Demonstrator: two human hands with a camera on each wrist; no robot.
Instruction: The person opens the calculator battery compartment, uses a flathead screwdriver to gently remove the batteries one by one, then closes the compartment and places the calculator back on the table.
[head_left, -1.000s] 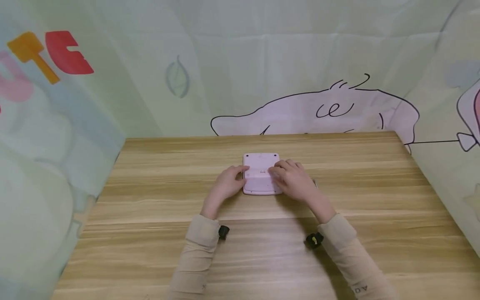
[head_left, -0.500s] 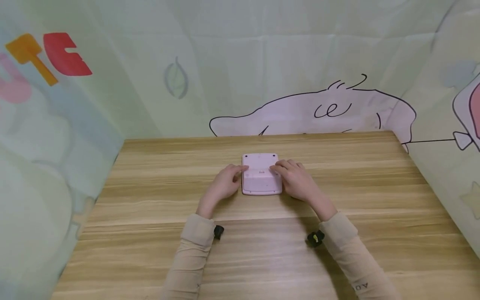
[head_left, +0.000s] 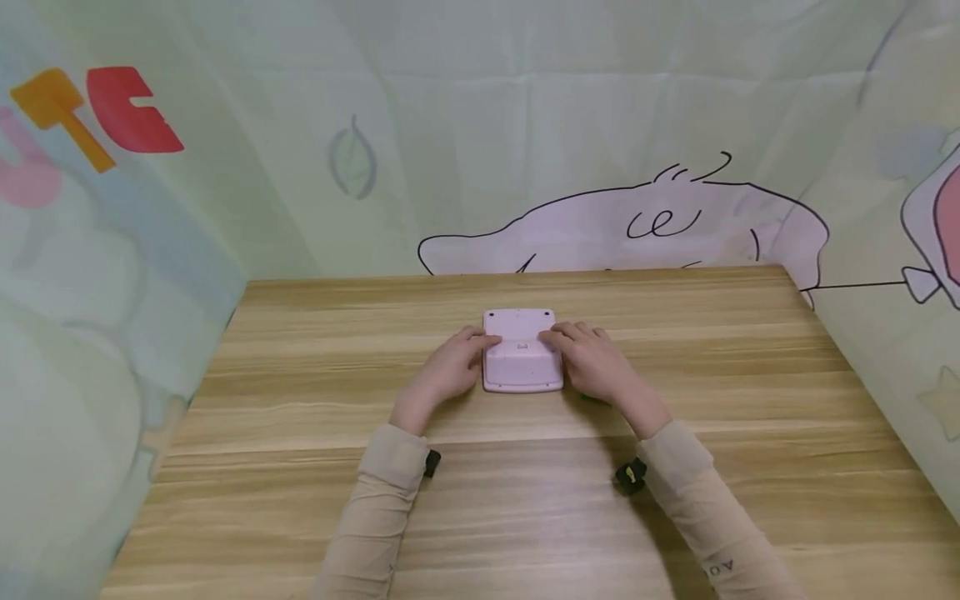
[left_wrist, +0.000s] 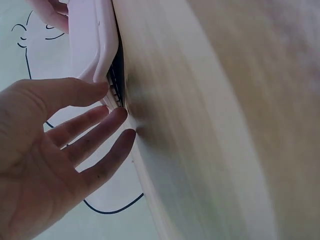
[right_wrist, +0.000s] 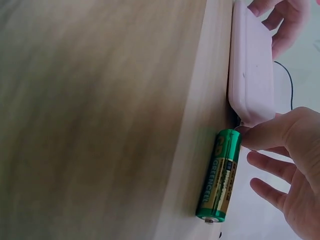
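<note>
A pink calculator [head_left: 522, 368] lies face down on the wooden table, its raised back cover upward and small feet at the far corners. Dark keys [left_wrist: 116, 90] peek out beneath its edge in the left wrist view. My left hand [head_left: 453, 367] pinches the left side, index finger on the back and thumb at the edge; its other fingers spread beside the table. My right hand [head_left: 597, 364] pinches the right side in the same way. Close by the right thumb, a green and gold battery [right_wrist: 219, 176] lies on the table; in the head view the hand mostly hides it.
The wooden table [head_left: 315, 417] ends at a far edge against a printed cloth backdrop [head_left: 450, 150]. More cloth hangs at the left and right. Black wrist cameras [head_left: 631, 476] sit at both cuffs.
Both thumbs have shifted from the calculator's back to its side edges. A bit of green battery now shows below my right hand. The calculator has stayed in about the same place.
</note>
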